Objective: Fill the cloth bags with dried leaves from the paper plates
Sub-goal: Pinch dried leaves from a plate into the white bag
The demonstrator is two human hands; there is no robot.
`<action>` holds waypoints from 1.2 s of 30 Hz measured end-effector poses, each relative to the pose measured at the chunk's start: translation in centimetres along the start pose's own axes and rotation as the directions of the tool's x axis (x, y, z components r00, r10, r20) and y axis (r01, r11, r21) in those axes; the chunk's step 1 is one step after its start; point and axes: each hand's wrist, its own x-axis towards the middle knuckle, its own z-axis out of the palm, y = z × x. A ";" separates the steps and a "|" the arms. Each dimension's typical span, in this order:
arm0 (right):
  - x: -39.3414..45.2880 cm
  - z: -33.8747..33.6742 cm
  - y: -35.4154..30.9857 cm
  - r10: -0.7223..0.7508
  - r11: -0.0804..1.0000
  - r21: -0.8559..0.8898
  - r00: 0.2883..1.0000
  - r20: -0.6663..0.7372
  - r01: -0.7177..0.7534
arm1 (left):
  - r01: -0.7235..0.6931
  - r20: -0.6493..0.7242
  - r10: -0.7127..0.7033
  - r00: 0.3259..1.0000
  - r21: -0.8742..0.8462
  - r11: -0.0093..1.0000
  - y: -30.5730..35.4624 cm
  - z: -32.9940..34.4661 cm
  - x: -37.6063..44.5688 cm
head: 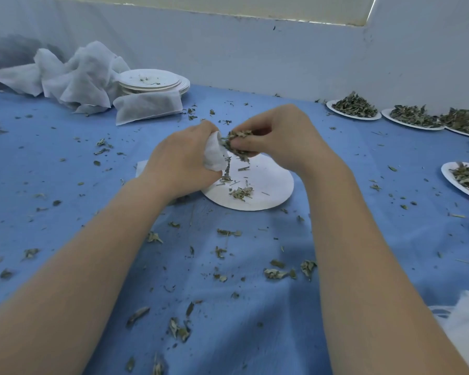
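Gauzy cloth bag [214, 154] in left hand [182, 163] | right hand [279, 136] pinching crumbly leaves [237, 143]

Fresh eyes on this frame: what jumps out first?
At centre, the left hand grips a white cloth bag while the right hand pinches a clump of dried leaves at its mouth, above a nearly empty paper plate. Leaf crumbs litter the blue cloth. Heaped plates line the right edge; crumpled bags and stacked empty plates sit far left.
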 end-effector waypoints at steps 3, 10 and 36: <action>0.3 1.3 -0.8 -0.048 0.986 -0.154 0.997 0.065 0.058 | -0.016 -0.014 0.016 1.000 -0.025 1.000 0.3 0.4 0.0; -0.1 0.7 -0.8 -0.049 0.999 -0.002 0.973 0.226 0.050 | -0.026 -0.050 0.022 0.999 -0.088 0.996 0.1 0.5 0.1; -0.1 1.8 0.9 0.203 0.784 0.504 0.917 0.342 -0.362 | 0.043 -0.134 -0.074 0.988 -0.217 0.975 0.3 -0.1 0.2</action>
